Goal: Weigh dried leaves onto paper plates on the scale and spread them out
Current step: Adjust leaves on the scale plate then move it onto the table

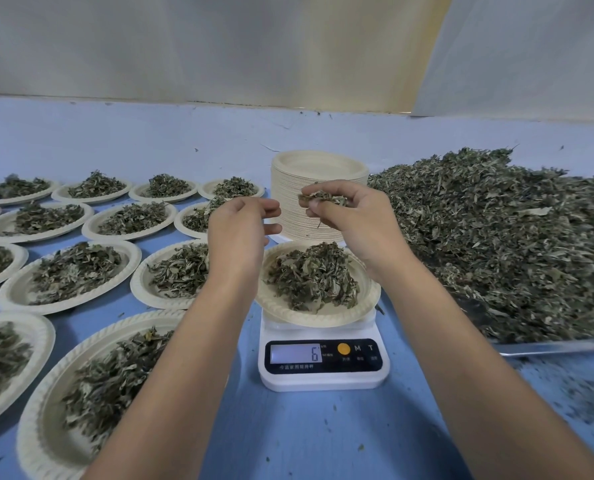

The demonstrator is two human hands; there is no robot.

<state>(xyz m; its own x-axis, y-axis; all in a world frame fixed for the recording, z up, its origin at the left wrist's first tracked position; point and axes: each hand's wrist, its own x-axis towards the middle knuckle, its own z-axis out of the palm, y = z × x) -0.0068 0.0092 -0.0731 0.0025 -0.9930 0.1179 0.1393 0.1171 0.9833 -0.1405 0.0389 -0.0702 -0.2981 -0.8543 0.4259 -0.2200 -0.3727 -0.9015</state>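
Fingers (337, 187) of the right hand (354, 220) are curled in with the thumb, pinching a small clump of dried leaves (323, 199). That hand hangs above the far edge of the paper plate (323, 318), roughly at its 12 o'clock. The left hand (240, 226) hovers at about the plate's 10 o'clock, fingers loosely bent and a little apart, and as far as I can tell there's nothing in it. The two hands are close to each other but not touching.

The plate sits on top of the white scale (323, 379) and already has a loose heap of leaves (313, 277) in the middle, rim still bare all around. The scale's display (295, 353) shows a 6.

At 12 o'clock from the scale, just behind it, there's a tall stack of empty plates (318, 171). From 1 to 3 o'clock is the big leaf pile (496, 244), lying on a metal tray (548, 346) whose near edge pokes out. From 7 round to 11 o'clock it's rows of filled plates (70, 271), each with its own mound, some rims touching. Everything sits on a blue tabletop (323, 434) with leaf crumbs scattered around, mostly at 4 o'clock below the tray. A white sheet (219, 46) hangs at the back.
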